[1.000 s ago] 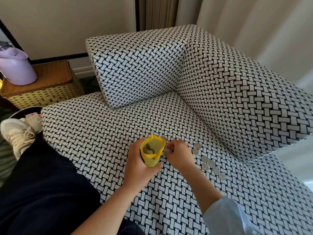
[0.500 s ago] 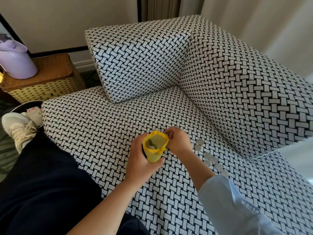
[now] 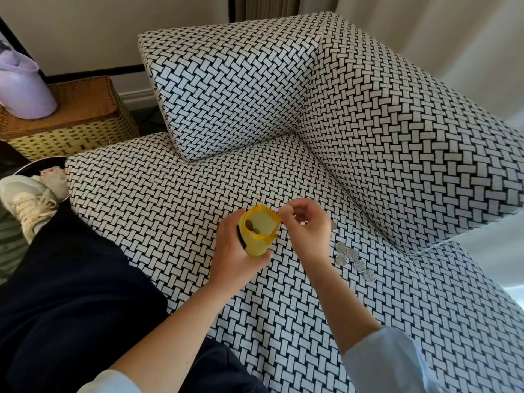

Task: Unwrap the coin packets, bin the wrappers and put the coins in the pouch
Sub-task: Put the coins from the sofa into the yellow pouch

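Observation:
My left hand (image 3: 235, 251) grips a small yellow pouch (image 3: 259, 241) upright above the sofa seat, its mouth open with coins visible inside. My right hand (image 3: 307, 225) hovers right beside the pouch's mouth. Its fingers are curled, and thumb and forefinger pinch together at the rim, apparently on a coin that is mostly hidden. Several silver coins (image 3: 353, 260) lie loose on the seat to the right of my hands. One more coin (image 3: 334, 226) peeks out from behind my right hand.
The black-and-white woven sofa (image 3: 170, 199) has a back cushion (image 3: 226, 89) and a thick arm on the right. At the left edge, a dark bin rim (image 3: 34, 167) holds crumpled wrappers (image 3: 54, 175) beside my shoe (image 3: 25, 202). A wicker basket (image 3: 73, 131) carries a lilac container (image 3: 22, 89).
My right hand rose from the seat beside the loose coins to the pouch's rim. My left hand tilted the pouch more upright and stayed put.

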The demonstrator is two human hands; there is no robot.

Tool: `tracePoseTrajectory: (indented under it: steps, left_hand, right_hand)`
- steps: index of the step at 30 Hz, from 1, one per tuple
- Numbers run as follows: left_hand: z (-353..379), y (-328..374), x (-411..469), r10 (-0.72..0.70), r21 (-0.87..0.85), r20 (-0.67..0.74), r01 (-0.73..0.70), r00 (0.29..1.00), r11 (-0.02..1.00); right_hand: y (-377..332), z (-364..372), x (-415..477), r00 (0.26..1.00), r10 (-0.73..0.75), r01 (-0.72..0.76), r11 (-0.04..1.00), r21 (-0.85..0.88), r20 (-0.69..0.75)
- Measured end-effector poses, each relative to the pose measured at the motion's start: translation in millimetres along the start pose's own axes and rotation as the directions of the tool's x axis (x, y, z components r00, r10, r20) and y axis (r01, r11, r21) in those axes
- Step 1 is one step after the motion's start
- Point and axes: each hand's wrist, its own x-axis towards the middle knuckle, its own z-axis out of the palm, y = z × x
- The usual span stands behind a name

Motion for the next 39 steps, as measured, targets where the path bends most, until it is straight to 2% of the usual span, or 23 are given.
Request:
tracePoseTrajectory:
  steps: [3, 7, 9, 14, 21, 27, 31, 36, 39]
  left_hand:
    - [5.1, 5.9, 2.9, 0.011, -0.008, 0.013, -0.011, 1.0, 1.0]
    - [14.3, 18.0, 3.0, 0.052, -0.054, 0.043, -0.049, 0.998, 0.997]
    - [22.0, 25.3, 2.5, 0.08, -0.092, 0.057, -0.075, 0.995, 0.993]
    - [46.5, 37.4, 1.6, 0.099, -0.162, 0.13, -0.077, 0.987, 0.984]
    - [59.8, 32.5, -1.0, 0.076, -0.149, 0.142, -0.055, 0.987, 0.987]
    - [58.2, 27.8, -2.3, 0.087, -0.167, 0.131, -0.064, 0.988, 0.984]
    - [55.7, 27.5, -5.2, 0.074, -0.148, 0.142, -0.052, 0.987, 0.988]
    - [49.1, 33.0, -6.8, 0.049, -0.127, 0.189, -0.025, 0.981, 0.992]
    - [46.1, 36.2, -6.1, 0.051, -0.098, 0.221, -0.03, 0.974, 0.995]
  right_hand:
    - [-4.5, -4.2, -8.7, 0.99, -0.015, 0.024, 0.998, -0.066, 0.142]
    - [-1.1, -17.5, -5.9, 1.0, -0.014, 0.014, 0.999, -0.038, 0.001]
    - [6.4, -31.2, -0.9, 0.999, 0.011, -0.016, 0.989, -0.148, -0.036]
    - [29.3, -67.5, 10.5, 0.99, 0.117, -0.053, 0.824, -0.564, 0.078]
    - [26.2, -74.7, 32.5, 0.954, 0.195, 0.044, 0.658, -0.751, 0.227]
    - [26.7, -72.1, 45.2, 0.94, 0.258, 0.013, 0.63, -0.777, 0.225]
    - [28.4, -69.2, 45.4, 0.946, 0.25, 0.018, 0.599, -0.8, 0.208]
    - [30.6, -69.2, 37.2, 0.948, 0.228, 0.016, 0.659, -0.752, 0.22]
    - [27.9, -71.0, 30.4, 0.981, 0.137, -0.022, 0.784, -0.62, 0.138]
